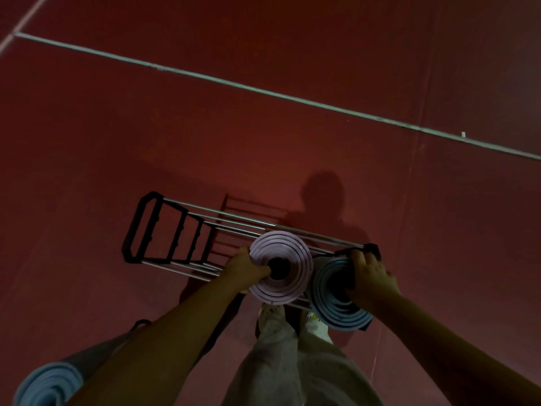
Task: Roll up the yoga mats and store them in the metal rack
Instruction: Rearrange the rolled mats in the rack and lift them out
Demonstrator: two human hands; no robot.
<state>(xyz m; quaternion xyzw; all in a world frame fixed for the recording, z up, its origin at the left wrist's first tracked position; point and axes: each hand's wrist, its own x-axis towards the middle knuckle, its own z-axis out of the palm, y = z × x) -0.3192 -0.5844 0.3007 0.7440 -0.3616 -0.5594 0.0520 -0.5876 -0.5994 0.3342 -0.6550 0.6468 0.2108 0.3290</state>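
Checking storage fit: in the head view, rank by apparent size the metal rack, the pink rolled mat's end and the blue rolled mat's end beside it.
1. metal rack
2-3. pink rolled mat and blue rolled mat: ends look alike, unranked.

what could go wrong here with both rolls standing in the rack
1. The pink roll and blue roll stand on end in the open-bar rack, each steadied by a hand; once let go, either may tip out.
2. The left hand hooks its thumb into the pink roll's core, so pulling away could drag the coils loose.
3. A third roll lies by the person's feet, a possible trip.
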